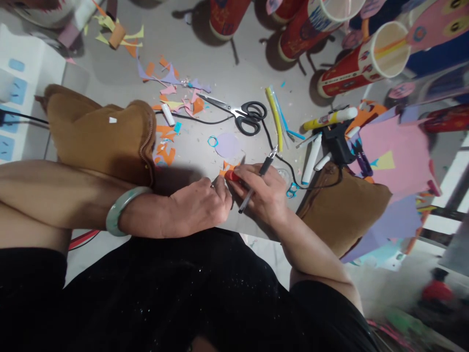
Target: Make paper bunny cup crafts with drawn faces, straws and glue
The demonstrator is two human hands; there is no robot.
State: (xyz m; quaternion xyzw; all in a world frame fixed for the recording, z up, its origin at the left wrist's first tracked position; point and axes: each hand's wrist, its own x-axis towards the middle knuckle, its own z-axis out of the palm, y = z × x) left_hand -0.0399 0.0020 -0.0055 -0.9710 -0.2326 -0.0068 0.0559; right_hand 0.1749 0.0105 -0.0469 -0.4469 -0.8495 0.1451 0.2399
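My left hand (205, 203), with a pale green bangle on its wrist, is closed at the table's near edge. Whatever its fingertips pinch is hidden from me. Close beside it, my right hand (269, 190) has a pen (266, 168) between its fingers, tip pointing away. Its fingertips also grip a small red, cap-like piece (231, 176) against an orange paper piece (227, 169). Just beyond lies a pale purple paper circle (227, 145) with a small blue ring (212, 142) at its left. Scissors with black handles (242, 115) lie farther off.
Paper scraps (166, 146) litter the left. Brown pouches stand at left (98, 132) and right (344, 210). Red paper cups (344, 76) are at the back right. A black glue gun (337, 142), its cord crossing the table, and a yellow marker (330, 119) lie right.
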